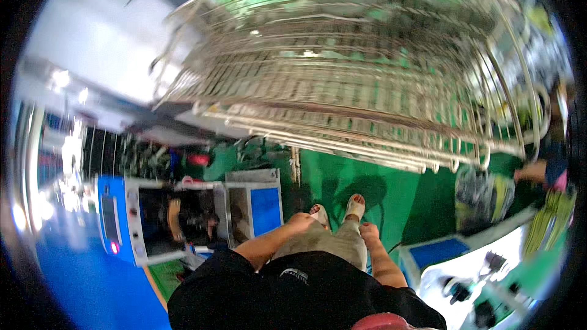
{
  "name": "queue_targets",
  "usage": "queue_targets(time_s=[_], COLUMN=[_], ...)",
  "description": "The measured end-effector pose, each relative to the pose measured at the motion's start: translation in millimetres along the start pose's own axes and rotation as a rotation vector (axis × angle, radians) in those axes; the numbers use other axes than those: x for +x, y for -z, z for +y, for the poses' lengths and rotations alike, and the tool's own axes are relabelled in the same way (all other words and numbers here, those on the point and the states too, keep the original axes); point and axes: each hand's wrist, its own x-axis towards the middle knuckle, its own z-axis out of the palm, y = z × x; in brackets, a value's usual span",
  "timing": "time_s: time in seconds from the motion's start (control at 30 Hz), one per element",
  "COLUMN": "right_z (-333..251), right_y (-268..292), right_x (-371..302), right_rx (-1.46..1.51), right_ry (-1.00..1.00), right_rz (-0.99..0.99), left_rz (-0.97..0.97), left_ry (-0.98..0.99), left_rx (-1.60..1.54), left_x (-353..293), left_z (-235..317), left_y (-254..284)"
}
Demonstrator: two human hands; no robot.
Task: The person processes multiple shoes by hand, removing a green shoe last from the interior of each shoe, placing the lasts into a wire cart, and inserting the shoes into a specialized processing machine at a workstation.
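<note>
My left hand [299, 223] is by the upper part of my left trouser leg [296, 243], with nothing visible in it. Blur hides how its fingers lie. Beside my other trouser leg [347, 238] is my right hand [369, 231], its fingers curled in and holding nothing that I can see. Ahead of both hands, and apart from them, stands a large pale wire-mesh cart [342, 119], smeared by motion. Through its bars some dark shapes show, too blurred to name. My feet in light sandals [354, 206] are on the green floor [391, 208].
A blue-and-white machine [130, 223] stands at left. On the right are a sewing machine [458, 290] on a white table, a clear bag of yellow-green pieces [483, 200] and a stack of yellow-green cloth [548, 220]. Another person's arm [533, 172] reaches toward the bag.
</note>
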Motion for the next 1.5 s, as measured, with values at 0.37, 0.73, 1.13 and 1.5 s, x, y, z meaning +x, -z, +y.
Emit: queue_targets(time_s=[0.37,0.73,1.13,1.5], right_z=[-101.3,-367.2,-528.6,-533.7], right_y=[111.8,-153.7,-369.1,-475.7], right_x=[161.7,-169.9,-533.8,-555.1], right_rx=[-0.143,-0.095,-0.278,-0.219], right_ry=[0.579,0.782,2.496,2.633], right_rz=[-0.189,-0.686,-0.281,-0.114], left_rz=[0.586,1.004,1.466,1.853], left_ry=[0.247,0.617,0.801,0.776], left_rx=[-1.108,-0.894,-1.777,-2.063], left_x=[-201.2,-331.7,-377.8,-370.1], left_z=[-62.2,-177.9,-344.4,-537.1], left_y=[-7.5,-197.3,-244.4,-104.8])
